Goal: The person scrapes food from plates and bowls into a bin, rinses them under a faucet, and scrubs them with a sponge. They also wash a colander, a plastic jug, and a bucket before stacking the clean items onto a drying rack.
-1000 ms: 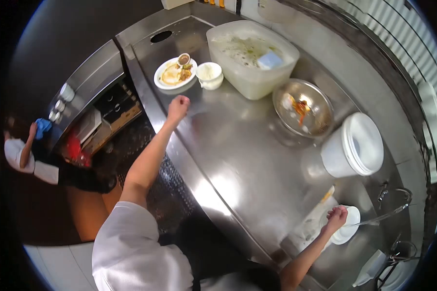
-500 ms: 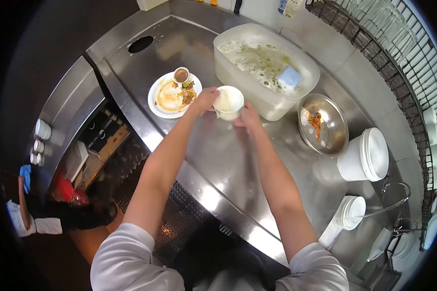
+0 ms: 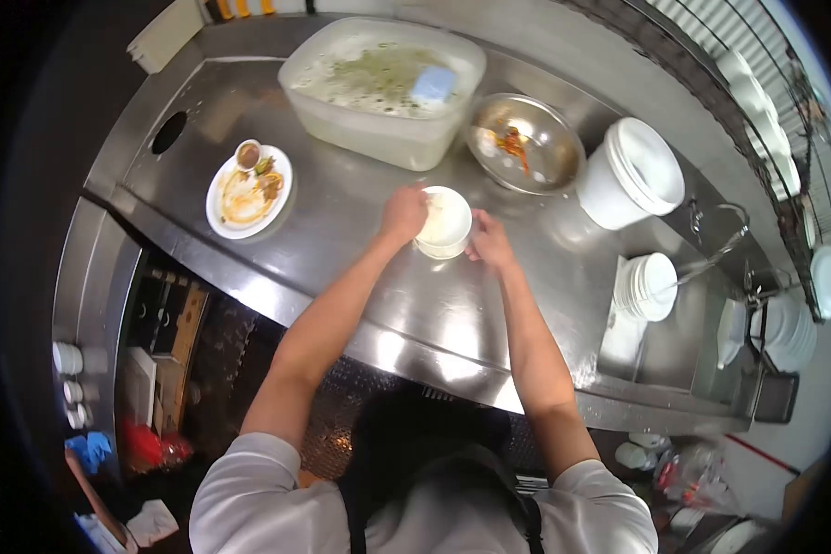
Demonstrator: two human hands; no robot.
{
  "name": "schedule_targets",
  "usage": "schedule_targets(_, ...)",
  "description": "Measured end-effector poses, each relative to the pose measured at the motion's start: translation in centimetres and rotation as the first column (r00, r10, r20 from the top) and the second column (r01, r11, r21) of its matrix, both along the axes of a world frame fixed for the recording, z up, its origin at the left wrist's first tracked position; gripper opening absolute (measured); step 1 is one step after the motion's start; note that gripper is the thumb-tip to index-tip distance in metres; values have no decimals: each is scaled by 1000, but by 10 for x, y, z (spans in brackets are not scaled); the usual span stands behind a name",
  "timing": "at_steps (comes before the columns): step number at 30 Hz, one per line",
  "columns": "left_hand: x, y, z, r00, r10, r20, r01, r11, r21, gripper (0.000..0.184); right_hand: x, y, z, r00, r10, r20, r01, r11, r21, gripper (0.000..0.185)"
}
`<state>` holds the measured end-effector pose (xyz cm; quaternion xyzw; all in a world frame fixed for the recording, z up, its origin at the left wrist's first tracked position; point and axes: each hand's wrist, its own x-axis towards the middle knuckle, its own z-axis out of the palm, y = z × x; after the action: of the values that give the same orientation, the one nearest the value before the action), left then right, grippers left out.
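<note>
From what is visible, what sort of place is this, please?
Probably a commercial kitchen's washing-up area: a tub of foamy water, a plate with food scraps, and stacked white dishes near a tap.

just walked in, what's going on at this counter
A person holds a small white bowl, seemingly stacked on another, between the left hand and right hand above the steel counter. A plate with food scraps and a sauce cup sits to the left, and a tub of cloudy water stands behind.
</note>
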<state>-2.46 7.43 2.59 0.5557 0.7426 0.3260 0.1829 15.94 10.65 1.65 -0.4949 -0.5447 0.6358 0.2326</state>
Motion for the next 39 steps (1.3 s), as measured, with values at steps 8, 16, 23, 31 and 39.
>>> schedule_targets(8,-5,17,-17,880,156,449,-181,983,14,25,70,-7,-4,961,-122,248,78,980,182,24)
schedule_targets(16,-29,-15,-16,991,129,29,-125,986,-115,25,36,-48,-2,740,-168,652,-534,443,720,44)
schedule_targets(23,-19,-38,10,696,-488,-527,587,809,26,37,36,-37,6,527,-49,849,-758,424,495,42)
schedule_targets(31,-43,-26,-5,738,-501,-452,559,829,-6,49,29,-35,17,473,19,881,-728,570,379,44)
schedule_targets(39,4,-28,-5,615,-611,-498,646,753,-125,44,55,-21,0,689,-26,724,-692,274,668,56)
